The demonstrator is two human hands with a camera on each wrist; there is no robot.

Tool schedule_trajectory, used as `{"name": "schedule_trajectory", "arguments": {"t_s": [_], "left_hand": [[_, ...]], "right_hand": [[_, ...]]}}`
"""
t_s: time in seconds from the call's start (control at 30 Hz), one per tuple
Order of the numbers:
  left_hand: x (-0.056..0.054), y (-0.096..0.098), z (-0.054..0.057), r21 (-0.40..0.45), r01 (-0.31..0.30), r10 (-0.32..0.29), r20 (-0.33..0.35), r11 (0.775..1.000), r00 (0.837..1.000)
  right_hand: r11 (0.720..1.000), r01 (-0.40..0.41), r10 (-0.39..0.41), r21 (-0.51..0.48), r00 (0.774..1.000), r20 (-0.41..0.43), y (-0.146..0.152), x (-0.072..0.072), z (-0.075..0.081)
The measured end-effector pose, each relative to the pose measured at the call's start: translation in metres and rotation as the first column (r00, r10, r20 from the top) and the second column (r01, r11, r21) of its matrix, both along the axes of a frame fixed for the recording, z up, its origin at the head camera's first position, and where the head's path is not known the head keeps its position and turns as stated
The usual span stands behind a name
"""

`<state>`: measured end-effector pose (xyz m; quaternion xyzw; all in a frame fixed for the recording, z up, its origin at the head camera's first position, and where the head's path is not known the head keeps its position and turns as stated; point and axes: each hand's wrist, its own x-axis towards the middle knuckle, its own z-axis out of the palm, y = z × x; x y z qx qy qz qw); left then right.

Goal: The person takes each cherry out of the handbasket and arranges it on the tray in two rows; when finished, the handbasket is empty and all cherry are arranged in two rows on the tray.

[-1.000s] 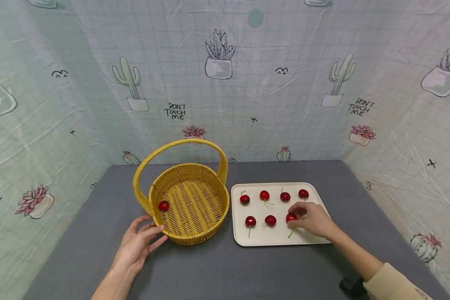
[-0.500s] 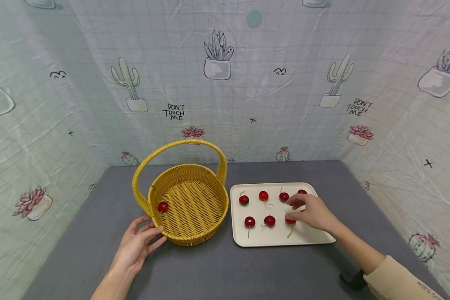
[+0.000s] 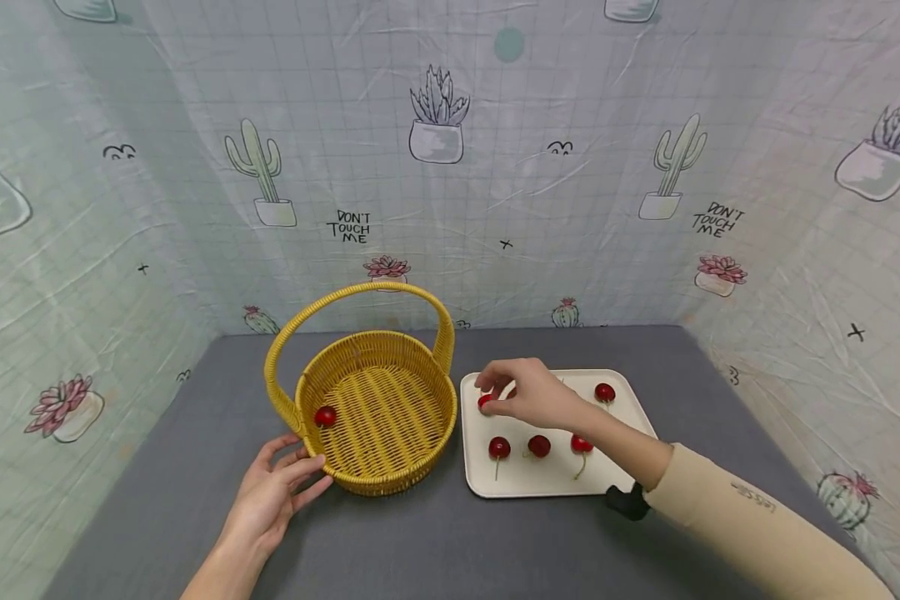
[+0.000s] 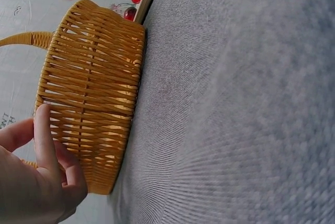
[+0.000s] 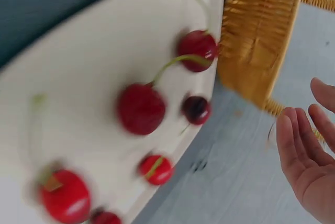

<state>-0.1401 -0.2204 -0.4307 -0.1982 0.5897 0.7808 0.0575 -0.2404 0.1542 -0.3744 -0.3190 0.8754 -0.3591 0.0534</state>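
Observation:
A yellow woven basket [image 3: 378,483] with a tall handle stands left of the cream tray [image 3: 487,483], one cherry [image 3: 325,417] inside it. My left hand [image 3: 266,496] holds the basket's near left rim, fingers bent against rim and outer wall. Over the tray's far left part, my right hand [image 3: 532,393] hovers with thumb and fingers spread around a gap. Below it, the far left cherry [image 3: 486,403] shows between them, lying on the tray. The right wrist view shows the right hand [image 5: 311,166] holding nothing, with several stemmed cherries [image 5: 141,109] on the tray.
Both the basket and the tray stand on a grey cloth-covered table [image 3: 405,550]. A cactus-print sheet [image 3: 510,208] encloses the back and sides. A black strap piece [image 3: 627,502] hangs below the right sleeve [image 3: 750,517].
My right hand has left the front right cherry, which stays on the tray, and moved left to above the far left cherry. The left hand and basket have stayed put.

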Motion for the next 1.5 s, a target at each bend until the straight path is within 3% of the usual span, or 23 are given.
{"name": "schedule_trajectory", "arguments": {"t_s": [0.3,0.87,1.5], "left_hand": [[0.000,0.002,0.001,0.001,-0.001,0.001,-0.003,1.000,1.000],[-0.002,-0.001,0.002,-0.035,0.018,-0.018,0.010,0.999,1.000],[-0.001,0.001,0.002,-0.033,0.019,-0.019,0.010,0.999,1.000]], "right_hand": [[0.990,-0.144,0.144,0.004,0.990,-0.007,-0.060,-0.021,0.005],[0.984,-0.176,0.177,-0.013,0.977,0.122,-0.146,-0.046,-0.028],[0.989,-0.146,0.144,-0.001,0.975,0.167,-0.202,-0.047,-0.055]]}}
